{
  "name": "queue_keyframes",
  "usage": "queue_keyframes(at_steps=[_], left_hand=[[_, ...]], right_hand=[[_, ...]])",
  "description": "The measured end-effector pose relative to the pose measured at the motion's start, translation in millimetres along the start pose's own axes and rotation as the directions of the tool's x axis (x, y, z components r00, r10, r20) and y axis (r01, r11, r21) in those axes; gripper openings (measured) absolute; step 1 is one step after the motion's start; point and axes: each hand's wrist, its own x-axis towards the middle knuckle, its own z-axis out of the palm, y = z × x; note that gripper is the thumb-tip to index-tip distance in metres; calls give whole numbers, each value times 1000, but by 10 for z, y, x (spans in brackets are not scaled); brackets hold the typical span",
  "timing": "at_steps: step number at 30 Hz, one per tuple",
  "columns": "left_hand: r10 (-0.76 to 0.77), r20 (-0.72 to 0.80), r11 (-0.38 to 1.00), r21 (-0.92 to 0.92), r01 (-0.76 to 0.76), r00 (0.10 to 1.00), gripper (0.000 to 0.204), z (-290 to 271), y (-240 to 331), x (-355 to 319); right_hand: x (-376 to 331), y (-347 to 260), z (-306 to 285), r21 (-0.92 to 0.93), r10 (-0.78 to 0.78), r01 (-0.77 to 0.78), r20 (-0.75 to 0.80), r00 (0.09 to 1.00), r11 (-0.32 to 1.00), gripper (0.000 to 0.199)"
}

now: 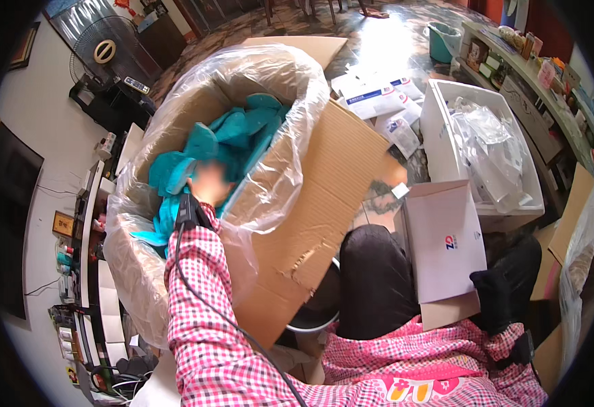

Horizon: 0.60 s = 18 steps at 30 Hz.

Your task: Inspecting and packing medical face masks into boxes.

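Observation:
My left hand [210, 183] reaches into a large cardboard box lined with a clear plastic bag [280, 81]. It is among several teal, soft-looking flat pieces [232, 129] that I cannot name. The hand is blurred, so its fingers and anything in them cannot be made out. A black device with a cable [188, 211] is strapped at that wrist. My right hand [494, 295], in a black glove, grips the lower right edge of a white cardboard carton [445, 254]. The carton leans on my lap between my knees, with a brown flap at its bottom end.
At the right stands a white foam bin [439, 136] holding clear plastic bags [490, 152]. White printed packets [378, 102] lie on the floor beyond the big box's brown flap [317, 203]. A dark round bucket [317, 305] sits under that flap. Another open cardboard box [568, 230] is at far right.

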Motion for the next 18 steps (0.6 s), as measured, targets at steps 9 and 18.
queue_keyframes(at_steps=[9,18], left_hand=[[-96,-534,563,-725,-397,840,24,-576,-87,-334],[-305,-565,213,-825,-523,766,14,-1242,1246,-1591]], right_hand=[[183,237,-33,235,67,-29,-155,986,972,41],[132,-386,-120,940,139,-71,25,990,335,47]])
